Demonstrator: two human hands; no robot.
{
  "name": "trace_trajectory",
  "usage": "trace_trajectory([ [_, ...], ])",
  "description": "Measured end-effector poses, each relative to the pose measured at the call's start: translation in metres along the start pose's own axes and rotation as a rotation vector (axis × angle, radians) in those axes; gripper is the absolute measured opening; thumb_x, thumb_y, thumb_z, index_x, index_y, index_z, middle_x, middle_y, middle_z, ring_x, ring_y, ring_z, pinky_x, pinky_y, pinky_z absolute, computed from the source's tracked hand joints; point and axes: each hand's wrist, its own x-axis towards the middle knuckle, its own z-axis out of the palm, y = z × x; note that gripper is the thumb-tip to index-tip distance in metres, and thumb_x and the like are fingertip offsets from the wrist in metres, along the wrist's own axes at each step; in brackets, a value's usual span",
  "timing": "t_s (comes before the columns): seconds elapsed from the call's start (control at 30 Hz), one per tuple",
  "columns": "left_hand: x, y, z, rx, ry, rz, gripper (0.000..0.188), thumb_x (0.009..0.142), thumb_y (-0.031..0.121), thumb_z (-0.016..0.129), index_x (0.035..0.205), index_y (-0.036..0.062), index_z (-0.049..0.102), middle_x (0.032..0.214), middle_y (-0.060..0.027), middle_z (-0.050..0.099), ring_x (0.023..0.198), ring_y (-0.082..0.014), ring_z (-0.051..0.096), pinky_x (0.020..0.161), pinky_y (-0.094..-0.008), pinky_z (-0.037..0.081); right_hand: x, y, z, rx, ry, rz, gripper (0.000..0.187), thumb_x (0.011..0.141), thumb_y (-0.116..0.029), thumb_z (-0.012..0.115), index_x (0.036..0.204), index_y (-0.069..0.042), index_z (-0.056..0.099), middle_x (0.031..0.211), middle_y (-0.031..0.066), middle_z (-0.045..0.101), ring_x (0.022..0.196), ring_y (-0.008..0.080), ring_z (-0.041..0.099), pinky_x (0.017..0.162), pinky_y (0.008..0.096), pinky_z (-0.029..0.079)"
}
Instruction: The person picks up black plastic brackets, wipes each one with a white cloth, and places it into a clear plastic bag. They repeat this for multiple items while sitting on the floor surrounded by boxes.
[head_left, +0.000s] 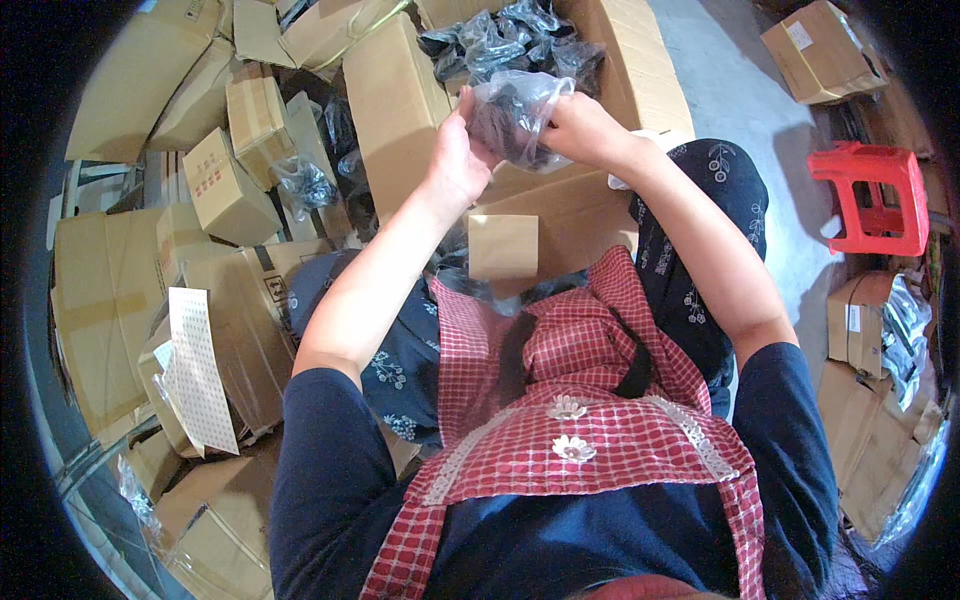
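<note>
Large open cardboard box (395, 120), dark items in clear bags (505, 45) heaped inside. Beyond its left edge, a carton (238, 205) bears unreadable red print. Over the box's near edge, a dark-filled plastic bag (515, 115), grasped by left hand (463, 160) and right hand (585, 132).

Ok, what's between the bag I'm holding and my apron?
In the head view, a small tan square (probably a box), a cardboard flap and some clear plastic lie between bag and apron.
</note>
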Motion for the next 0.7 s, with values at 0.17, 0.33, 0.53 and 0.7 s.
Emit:
trace_trajectory([
  [0.17, -0.005, 0.008, -0.001, -0.038, -0.076, 0.062, 0.043, 0.104, 0.037, 0.031, 0.132, 0.0102, 0.048, 0.127, -0.0091, 0.058, 0.116, -0.0263, 0.055, 0.103, -0.0459, 0.041, 0.002, -0.008, 0.008, 0.184, -0.027, -0.017, 0.041, 0.081, -0.037, 0.067, 0.097, 0.001, 0.064, 0.089, 0.0267, 0.066, 0.089, 0.0426, 0.065, 0.076, 0.0469, 0.052],
  [0.33, -0.015, 0.013, 0.015, -0.027, -0.236, 0.152, 0.047, 0.104, 0.038, 0.032, 0.142, 0.0113, 0.039, 0.135, -0.0078, 0.053, 0.122, -0.0244, 0.051, 0.105, -0.0418, 0.039, -0.001, -0.002, 0.03, 0.088, 0.177, -0.101, 0.05, 0.081, -0.038, 0.069, 0.111, 0.0, 0.058, 0.093, 0.0268, 0.065, 0.087, 0.0433, 0.064, 0.077, 0.0473, 0.052],
  [0.53, -0.029, 0.03, 0.024, 0.24, -0.319, 0.348, 0.059, 0.102, 0.045, 0.035, 0.15, 0.0122, 0.027, 0.142, -0.0075, 0.045, 0.125, -0.0218, 0.047, 0.107, -0.0405, 0.037, 0.001, -0.019, 0.022, 0.157, 0.254, -0.087, 0.038, 0.081, -0.033, 0.068, 0.105, -0.004, 0.063, 0.088, 0.0224, 0.066, 0.085, 0.0413, 0.064, 0.074, 0.0461, 0.052],
  [0.7, -0.034, 0.028, 0.041, 0.176, -0.33, 0.42, 0.064, 0.099, 0.05, 0.04, 0.143, 0.0044, 0.036, 0.134, -0.0114, 0.051, 0.119, -0.0225, 0.053, 0.103, -0.0391, 0.041, 0.004, -0.008, 0.021, 0.237, 0.382, 0.011, 0.035, 0.081, -0.031, 0.068, 0.103, -0.005, 0.064, 0.086, 0.0218, 0.067, 0.084, 0.0406, 0.064, 0.073, 0.0464, 0.051],
])
